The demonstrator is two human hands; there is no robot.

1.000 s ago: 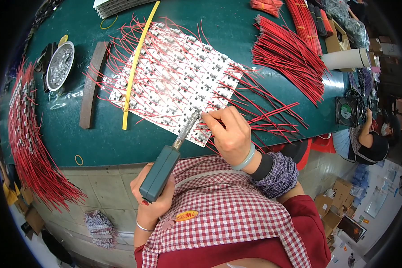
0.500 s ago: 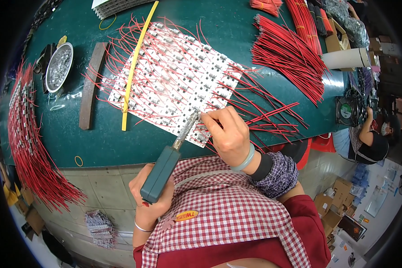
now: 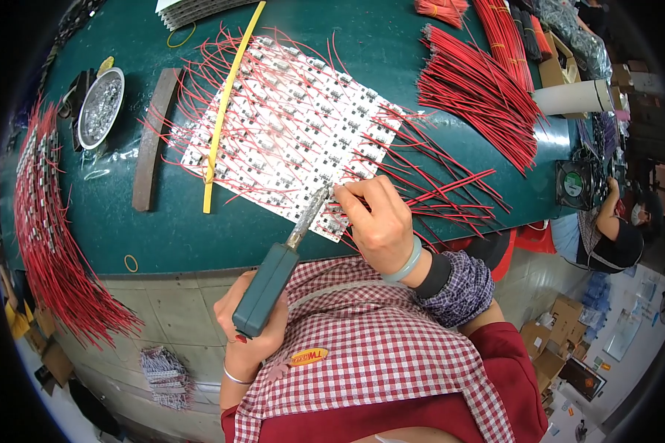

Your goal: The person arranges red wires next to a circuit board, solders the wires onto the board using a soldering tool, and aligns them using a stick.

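My left hand (image 3: 247,314) is closed around the green handle of a soldering iron (image 3: 266,288). Its metal shaft slants up and away, and the tip rests at a white panel of small circuit boards (image 3: 281,193). Close beside that tip, my right hand (image 3: 380,221) pinches a red wire, mostly hidden by the fingers, against the panel. Many thin red wires (image 3: 451,188) fan out from the panel's right side, and others curl over its left part. A yellow strip (image 3: 220,125) lies across the panel's left portion.
Left of the panel lie a dark bar (image 3: 155,140) and a metal bowl (image 3: 101,109) of shiny bits. A wired bundle (image 3: 44,221) hangs over the table's left edge. Red wire bundles (image 3: 480,103), a white tube (image 3: 573,97) and a fan (image 3: 571,183) sit rightward. Another person (image 3: 613,229) is far right.
The iron's tip has shifted very slightly along the panel. Both hands stay nearly in place, and the view has moved a little.
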